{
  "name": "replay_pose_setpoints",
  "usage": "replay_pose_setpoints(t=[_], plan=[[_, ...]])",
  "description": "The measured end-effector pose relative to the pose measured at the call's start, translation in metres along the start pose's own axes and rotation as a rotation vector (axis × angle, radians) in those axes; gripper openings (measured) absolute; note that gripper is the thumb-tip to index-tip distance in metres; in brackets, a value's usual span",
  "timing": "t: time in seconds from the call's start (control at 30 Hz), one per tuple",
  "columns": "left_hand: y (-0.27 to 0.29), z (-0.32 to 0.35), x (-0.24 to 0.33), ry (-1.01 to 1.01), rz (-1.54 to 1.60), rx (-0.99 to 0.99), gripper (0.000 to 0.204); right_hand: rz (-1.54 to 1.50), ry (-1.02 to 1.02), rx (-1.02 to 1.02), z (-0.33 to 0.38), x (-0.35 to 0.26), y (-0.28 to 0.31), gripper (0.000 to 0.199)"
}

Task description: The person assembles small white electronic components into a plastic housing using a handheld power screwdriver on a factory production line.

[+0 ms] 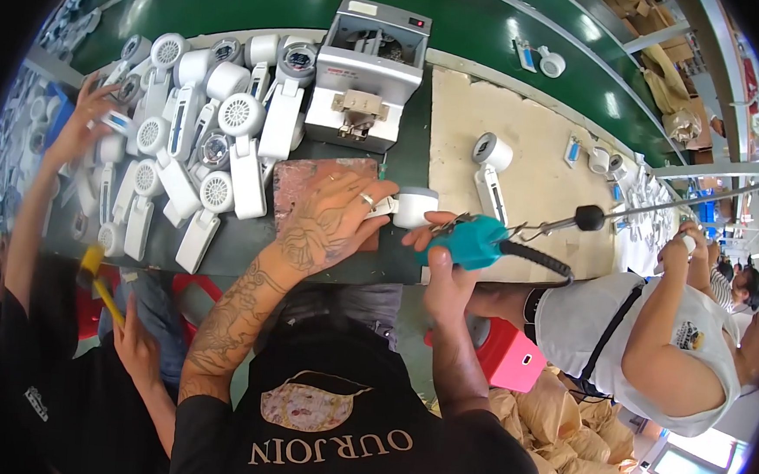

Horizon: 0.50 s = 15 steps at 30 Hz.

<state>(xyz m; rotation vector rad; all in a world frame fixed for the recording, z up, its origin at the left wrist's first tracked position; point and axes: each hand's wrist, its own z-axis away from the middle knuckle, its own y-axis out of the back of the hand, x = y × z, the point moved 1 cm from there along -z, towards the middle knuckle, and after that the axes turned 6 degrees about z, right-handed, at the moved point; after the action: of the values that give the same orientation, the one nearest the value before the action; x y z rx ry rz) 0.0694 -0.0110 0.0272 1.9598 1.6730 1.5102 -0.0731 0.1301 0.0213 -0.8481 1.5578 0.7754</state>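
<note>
Bench, centre of frame: I count one white unit [417,209] in hand, one teal tool [475,243], one red block [287,188] and one grey machine [367,84]. One further unit [492,153] lies on the cardboard [461,103] right of centre; two white pieces [550,63] rest on the green belt [462,20] at upper right. The pile [241,116] at upper left holds well over a dozen, overlapping too much for me to count exactly.

Surroundings: the machine stands just behind the block, much of which the left hand [338,204] hides from me. A wire [694,203] slants from the right edge toward the tool. One co-worker [49,382] at left grips a yellow hammer [108,294]; another [638,348] stands at right.

Grip: the left hand's thumb and fingers pinch the unit's handle near the block's right edge, its round head projecting rightward. The right hand [448,280] wraps the tool beside that head; I cannot tell whether they touch.
</note>
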Motion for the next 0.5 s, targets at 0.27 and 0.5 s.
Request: replay_pose_setpoints(t=[0.27,0.5], plan=[[0.003,0.026,-0.013,0.14,-0.061,0.076,0.03,-0.139,0.014,0.088,-0.013,-0.028,-0.012,0.077],[0.012,0.018,-0.027,0.056,0.013,0.082,0.03,-0.203,0.21,0.026,-0.063,-0.049,-0.058,0.081]])
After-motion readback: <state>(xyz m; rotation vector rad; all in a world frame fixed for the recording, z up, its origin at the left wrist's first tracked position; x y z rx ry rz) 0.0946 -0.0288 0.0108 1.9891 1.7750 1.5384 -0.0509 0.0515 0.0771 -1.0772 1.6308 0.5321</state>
